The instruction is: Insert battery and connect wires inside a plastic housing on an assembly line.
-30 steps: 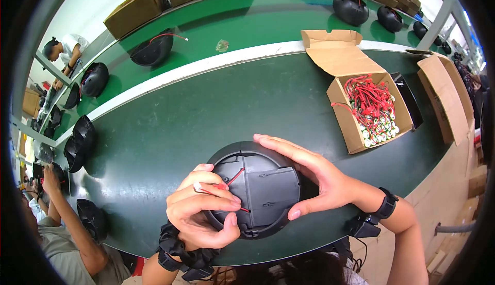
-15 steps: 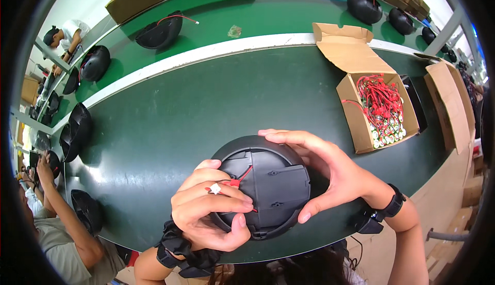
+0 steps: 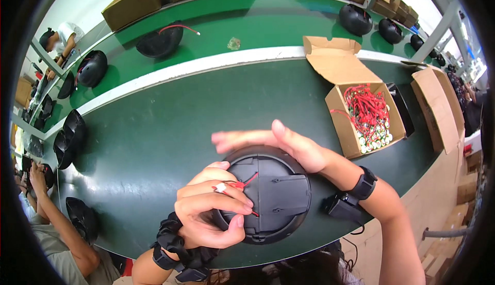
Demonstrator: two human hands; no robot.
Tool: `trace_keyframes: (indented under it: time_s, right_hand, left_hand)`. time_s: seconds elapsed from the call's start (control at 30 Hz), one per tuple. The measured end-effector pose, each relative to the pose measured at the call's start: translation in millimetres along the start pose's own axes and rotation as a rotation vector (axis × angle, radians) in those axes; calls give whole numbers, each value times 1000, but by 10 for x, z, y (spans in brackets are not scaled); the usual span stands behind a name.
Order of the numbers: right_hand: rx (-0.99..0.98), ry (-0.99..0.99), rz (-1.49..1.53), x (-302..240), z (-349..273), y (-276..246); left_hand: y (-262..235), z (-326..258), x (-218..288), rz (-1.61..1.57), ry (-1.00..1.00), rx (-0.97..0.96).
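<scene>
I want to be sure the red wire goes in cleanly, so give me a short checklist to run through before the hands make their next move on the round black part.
1. Round black part flat on the green table: ok, it sits near the front edge.
2. Right hand steadying the part: ok, it lies over the far rim.
3. Left hand has the red wire: ok, fingertips pinch it by the small white plug.
4. Wire free of snags: cannot tell, fingers hide part of it.
5. Spare wires in reach: ok, the open cardboard box of red wires stands to the right.
</scene>
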State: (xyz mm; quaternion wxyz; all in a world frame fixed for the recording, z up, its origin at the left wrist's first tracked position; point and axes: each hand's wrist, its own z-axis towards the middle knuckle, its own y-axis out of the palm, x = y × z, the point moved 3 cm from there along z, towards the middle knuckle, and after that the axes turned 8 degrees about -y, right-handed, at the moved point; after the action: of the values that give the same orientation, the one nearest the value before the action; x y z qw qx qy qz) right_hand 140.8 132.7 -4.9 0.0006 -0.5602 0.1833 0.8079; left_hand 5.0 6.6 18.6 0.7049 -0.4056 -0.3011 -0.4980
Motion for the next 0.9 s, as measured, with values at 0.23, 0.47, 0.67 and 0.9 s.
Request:
trace_keyframes:
  time_s: [0.23,0.47,0.67,0.9]
  right_hand:
    - [46,-4,-121,-41,53,-37]
    - [562,-371,-457,-232,544,-697]
    - [1596,-725,-309,-21,1160,-1678]
    - [1948,-547,-853,25,1272,-2333]
  left_hand:
    - [-94,-40,-15,275,96,166]
    - [-290,-59,-347,147,146,527]
    - [-277,-31,-392,158,111,448]
    - [-238,-50,-375,160,131,368]
